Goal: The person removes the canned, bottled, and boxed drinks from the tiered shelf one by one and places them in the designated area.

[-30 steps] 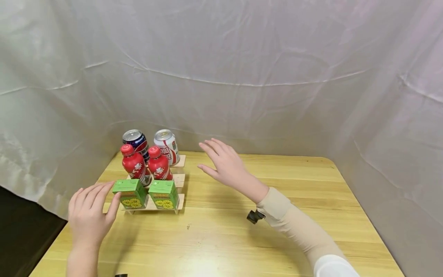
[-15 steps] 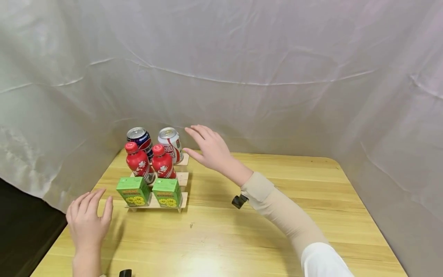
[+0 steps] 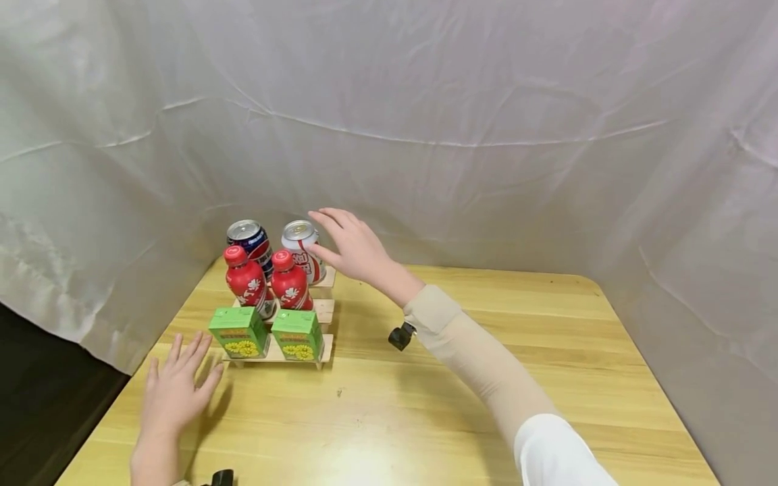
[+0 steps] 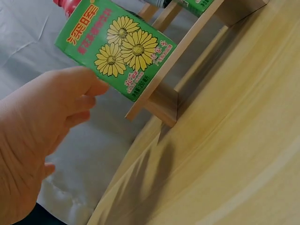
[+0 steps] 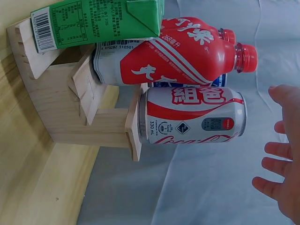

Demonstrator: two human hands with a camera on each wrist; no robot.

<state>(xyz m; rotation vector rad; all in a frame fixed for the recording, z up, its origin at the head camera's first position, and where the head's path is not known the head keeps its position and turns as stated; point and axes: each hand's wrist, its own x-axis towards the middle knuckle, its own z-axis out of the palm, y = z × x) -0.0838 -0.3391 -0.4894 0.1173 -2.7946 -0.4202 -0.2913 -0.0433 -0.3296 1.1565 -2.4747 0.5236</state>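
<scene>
A three-step wooden rack (image 3: 326, 307) bears drinks in pairs. On its top step stand a dark blue can (image 3: 250, 233) and a white and red Coca-Cola can (image 5: 192, 117). Two red bottles (image 3: 292, 287) occupy the middle step, two green drink cartons (image 3: 298, 335) the lowest. My right hand (image 3: 355, 246) is spread beside the top of the white can; the right wrist view shows a gap between them. The left hand (image 3: 176, 388), fingers apart, is left of the rack, near the left carton (image 4: 126, 49). Nothing is held in either hand.
The rack stands on a light wooden table (image 3: 486, 324), towards its back left. Pale cloth (image 3: 425, 135) hangs behind and at both sides. A black area (image 3: 48, 391) lies beyond the table's left edge. Small black wrist devices (image 3: 401, 335) show at both wrists.
My right hand has moved left, from away from the rack to beside the white can. The left hand has drawn back slightly from the left carton, and its fingers have spread. The drinks stay put.
</scene>
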